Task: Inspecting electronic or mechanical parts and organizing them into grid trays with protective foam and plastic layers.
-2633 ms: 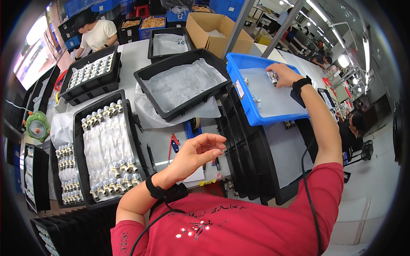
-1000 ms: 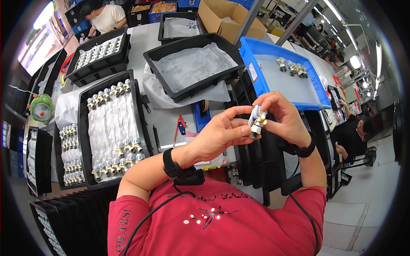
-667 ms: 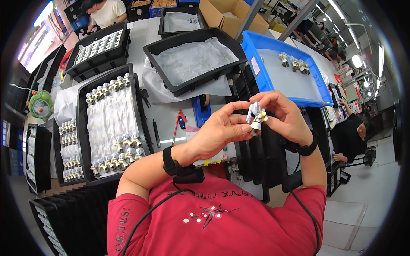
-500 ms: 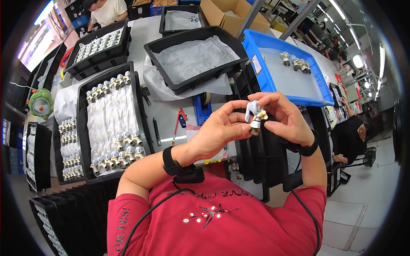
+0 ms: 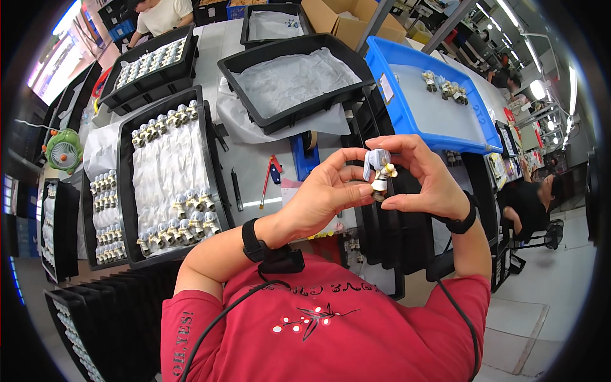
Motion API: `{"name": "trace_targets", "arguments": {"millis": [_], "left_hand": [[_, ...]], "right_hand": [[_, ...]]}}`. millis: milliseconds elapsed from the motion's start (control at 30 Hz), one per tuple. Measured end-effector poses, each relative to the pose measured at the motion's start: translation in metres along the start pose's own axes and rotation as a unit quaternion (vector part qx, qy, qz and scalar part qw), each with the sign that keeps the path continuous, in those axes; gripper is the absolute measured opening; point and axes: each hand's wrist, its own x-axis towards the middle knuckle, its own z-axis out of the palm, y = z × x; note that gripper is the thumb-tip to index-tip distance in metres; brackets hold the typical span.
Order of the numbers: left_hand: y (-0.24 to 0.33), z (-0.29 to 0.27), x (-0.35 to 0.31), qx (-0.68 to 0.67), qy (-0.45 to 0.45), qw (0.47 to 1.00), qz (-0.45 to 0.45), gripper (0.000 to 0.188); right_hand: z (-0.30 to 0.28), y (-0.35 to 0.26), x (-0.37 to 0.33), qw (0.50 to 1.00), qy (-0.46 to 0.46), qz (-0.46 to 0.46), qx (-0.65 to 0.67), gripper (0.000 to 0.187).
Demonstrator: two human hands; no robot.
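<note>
A small figurine (image 5: 379, 172) with a pale blue-grey, long-eared head, white body and dark feet is held upright in front of my chest. My left hand (image 5: 321, 196) pinches it from the left between thumb and fingers. Curved around its right side, my right hand (image 5: 429, 181) has fingertips at the top of the head and the thumb beside the feet. Some of the figurine's left side is hidden by my left fingers. To the left, a black tray (image 5: 207, 137) lined with white paper carries rows of similar figurines (image 5: 181, 229).
A blue bin (image 5: 401, 114) with several figurines stands beyond my right hand. Paper-lined black tray (image 5: 258, 111) lies ahead. Red-handled tool (image 5: 273, 169), black pen (image 5: 236, 191) and blue tape dispenser (image 5: 305, 159) lie near my left hand. A green fan (image 5: 63, 151) stands far left; a co-worker (image 5: 164, 16) sits opposite.
My right thumb has moved down and inward to the figurine's feet. The figurine has turned slightly between my fingers. My left hand keeps its hold.
</note>
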Motion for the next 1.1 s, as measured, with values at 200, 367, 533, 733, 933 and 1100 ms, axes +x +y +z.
{"name": "trace_targets", "arguments": {"millis": [200, 367, 533, 733, 933, 1100], "left_hand": [[-0.003, -0.002, -0.002, 0.006, -0.006, 1.000, 0.012, 0.052], [-0.001, -0.002, -0.006, 0.047, 0.000, 0.998, 0.038, 0.054], [0.003, -0.005, -0.009, 0.059, 0.048, 0.995, 0.071, 0.047], [0.033, -0.032, -0.043, 0.040, 0.029, 0.996, 0.072, 0.031], [0.071, -0.070, -0.093, -0.072, -0.056, 0.994, 0.064, 0.038], [0.101, -0.105, -0.145, -0.019, 0.051, 0.994, 0.091, 0.038]], "right_hand": [[0.001, -0.001, 0.000, 1.000, -0.009, -0.002, -0.020, 0.068], [0.010, -0.006, 0.003, 0.993, 0.002, 0.000, -0.117, 0.068], [0.036, -0.011, 0.028, 0.943, 0.027, -0.125, -0.309, 0.067], [0.073, -0.021, 0.066, 0.955, 0.006, -0.114, -0.273, 0.073], [0.119, -0.025, 0.111, 0.954, 0.008, -0.157, -0.255, 0.071], [0.170, -0.034, 0.155, 0.938, 0.041, -0.179, -0.293, 0.069]]}}
